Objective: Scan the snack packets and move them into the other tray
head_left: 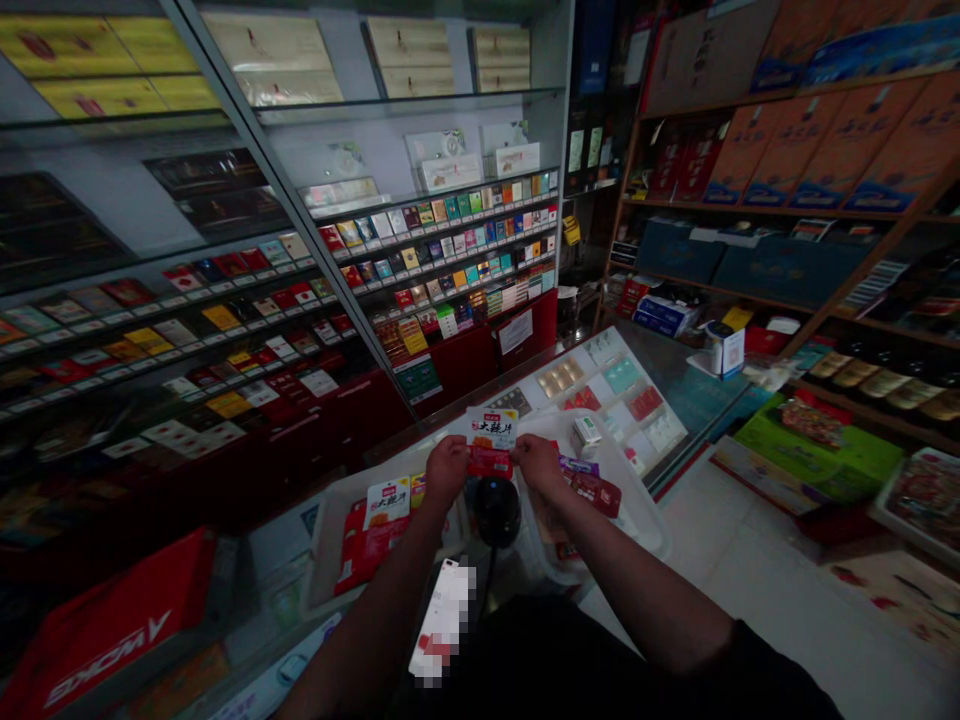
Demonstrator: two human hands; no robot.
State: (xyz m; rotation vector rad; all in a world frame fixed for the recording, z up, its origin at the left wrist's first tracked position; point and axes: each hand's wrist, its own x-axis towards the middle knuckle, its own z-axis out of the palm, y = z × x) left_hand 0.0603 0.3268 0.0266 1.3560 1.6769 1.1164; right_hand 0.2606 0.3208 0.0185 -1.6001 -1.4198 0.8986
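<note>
Nearest the lens, one flat phone (442,620) with a blurred screen lies on the dark desk (679,395), just below a round black scanner (497,510) on its cord. Two bare forearms reach up past the scanner.

Left of the scanner sits one white plastic tray (324,540) with red and white snack packets inside; how many I cannot tell. The left hand (445,466) grips the left edge of a small red and white foil snack packet (491,440), its fingers closed on the packet. The packet is held flat, face up, just above the scanner. The right hand (538,462) has its fingers pinched on the packet's right edge. Right of the scanner stands a second white plastic tray (645,510), holding one dark red wrapped packet (596,492) and a small white box (585,432).

Beyond the trays the desk has a glass top with rows of flat cards or packs under it.

Far left of the scanner, one red cardboard box (105,625) with white letters lies low. Behind it a tall glass-fronted cabinet (247,200) runs along the wall, its stepped shelves lined with many small coloured cigarette packs, too many to count. Far right of the scanner, wooden shelves (750,210) carry large orange and blue cartons, with a pale tiled floor (757,580) beneath.
</note>
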